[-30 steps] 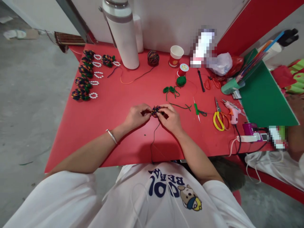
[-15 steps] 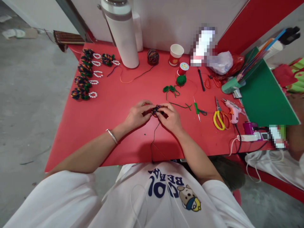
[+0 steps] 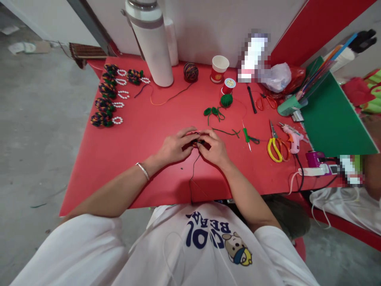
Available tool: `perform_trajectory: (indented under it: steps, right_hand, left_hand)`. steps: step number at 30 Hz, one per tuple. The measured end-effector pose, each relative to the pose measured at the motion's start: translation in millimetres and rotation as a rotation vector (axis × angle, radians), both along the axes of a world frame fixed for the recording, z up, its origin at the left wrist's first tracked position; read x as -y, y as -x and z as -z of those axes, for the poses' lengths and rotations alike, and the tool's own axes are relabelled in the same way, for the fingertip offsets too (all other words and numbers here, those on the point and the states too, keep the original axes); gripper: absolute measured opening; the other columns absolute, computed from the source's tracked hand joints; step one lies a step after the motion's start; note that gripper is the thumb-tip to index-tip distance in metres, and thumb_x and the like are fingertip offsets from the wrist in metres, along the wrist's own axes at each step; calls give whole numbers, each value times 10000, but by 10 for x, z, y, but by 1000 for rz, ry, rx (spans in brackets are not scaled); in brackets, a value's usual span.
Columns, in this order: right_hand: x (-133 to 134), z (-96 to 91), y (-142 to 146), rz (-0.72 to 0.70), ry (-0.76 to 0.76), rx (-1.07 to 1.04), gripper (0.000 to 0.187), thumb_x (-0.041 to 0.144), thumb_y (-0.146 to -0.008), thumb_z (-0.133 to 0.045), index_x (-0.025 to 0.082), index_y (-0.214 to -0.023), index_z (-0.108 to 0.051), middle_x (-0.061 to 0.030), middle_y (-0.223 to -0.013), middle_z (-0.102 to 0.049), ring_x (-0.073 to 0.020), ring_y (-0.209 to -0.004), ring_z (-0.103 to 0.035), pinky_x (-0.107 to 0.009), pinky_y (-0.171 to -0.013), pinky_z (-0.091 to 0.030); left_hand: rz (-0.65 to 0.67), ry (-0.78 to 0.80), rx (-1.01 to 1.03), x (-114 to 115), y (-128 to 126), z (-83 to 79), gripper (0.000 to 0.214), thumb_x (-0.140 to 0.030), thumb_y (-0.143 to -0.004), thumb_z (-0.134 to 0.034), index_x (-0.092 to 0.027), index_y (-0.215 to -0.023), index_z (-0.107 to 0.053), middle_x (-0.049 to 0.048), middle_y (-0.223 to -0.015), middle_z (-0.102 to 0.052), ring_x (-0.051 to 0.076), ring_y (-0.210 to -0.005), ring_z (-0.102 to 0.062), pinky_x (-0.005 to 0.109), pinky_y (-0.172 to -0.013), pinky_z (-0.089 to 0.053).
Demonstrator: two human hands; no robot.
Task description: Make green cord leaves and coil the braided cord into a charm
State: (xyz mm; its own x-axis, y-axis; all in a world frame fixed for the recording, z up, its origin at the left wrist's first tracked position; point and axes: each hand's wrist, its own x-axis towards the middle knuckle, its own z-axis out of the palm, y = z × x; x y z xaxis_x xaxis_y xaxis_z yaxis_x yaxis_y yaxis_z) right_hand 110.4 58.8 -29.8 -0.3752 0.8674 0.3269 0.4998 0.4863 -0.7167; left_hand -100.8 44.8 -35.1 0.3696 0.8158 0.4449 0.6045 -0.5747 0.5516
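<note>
Between my hands, a little above the red table (image 3: 154,167), is a small dark multicoloured yarn piece (image 3: 195,144), mostly covered by fingers. My left hand (image 3: 178,145) pinches it from the left, its fingers reaching over the top. From the other side my right hand (image 3: 212,146) grips it with thumb and fingertips. A thin dark yarn strand (image 3: 193,174) runs from the piece down over the table's near edge. Beyond my right hand lie a green yarn strand (image 3: 228,131) and a green-handled crochet hook (image 3: 246,136).
Several yarn bundles with bead loops (image 3: 102,119) line the left. At the back stand a white thermos (image 3: 156,51), a variegated yarn ball (image 3: 191,72) and a paper cup (image 3: 219,69). Yellow-handled scissors (image 3: 274,149), a pink glue gun (image 3: 293,139) and a power bank (image 3: 315,159) lie right.
My left fingers have moved right, over the yarn piece, and now cover more of it. My right hand holds nearly the same place. The view has shifted slightly.
</note>
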Motion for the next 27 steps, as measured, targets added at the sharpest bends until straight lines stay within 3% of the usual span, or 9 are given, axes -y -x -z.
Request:
perform_trajectory:
  steps: [5, 12, 20, 27]
  right_hand:
    - [-53, -29, -50, -5, 28, -73, 193, 162, -843, -615, 255, -988, -703, -78, -1189, -741, -231, -1113, -706, -413, -1005, -581]
    - [-151, 38, -79, 127, 80, -97, 67, 259, -878, -667, 233, -927, -704, -47, -887, -765, -181, -761, -700, -336, -797, -588]
    - [-272, 120, -75, 96, 267, -172, 167, 170, -809, -662, 213, -958, -725, -20, -843, -784, -157, -752, -739, -286, -735, -586]
    - [-401, 100, -39, 74, 276, -211, 110, 288, -843, -688, 209, -898, -741, -33, -841, -786, -159, -760, -732, -288, -737, -582]
  left_hand:
    - [62, -1, -26, -8, -7, 6, 372, -167, -949, -601, -241, -1297, -711, 118, -1353, -704, 239, -1218, -703, 372, -1015, -589]
    - [77, -55, -21, -30, 14, 28, 320, -146, -938, -596, -230, -1201, -759, 128, -1336, -714, 240, -1186, -719, 373, -991, -601]
    - [92, -88, -2, -34, -2, 0, 324, -130, -907, -613, -215, -1181, -763, 125, -1292, -738, 233, -1135, -739, 359, -952, -617]
    - [92, -76, -1, -29, -4, 3, 325, -128, -894, -615, -223, -1164, -768, 111, -1300, -744, 238, -1170, -731, 374, -991, -612]
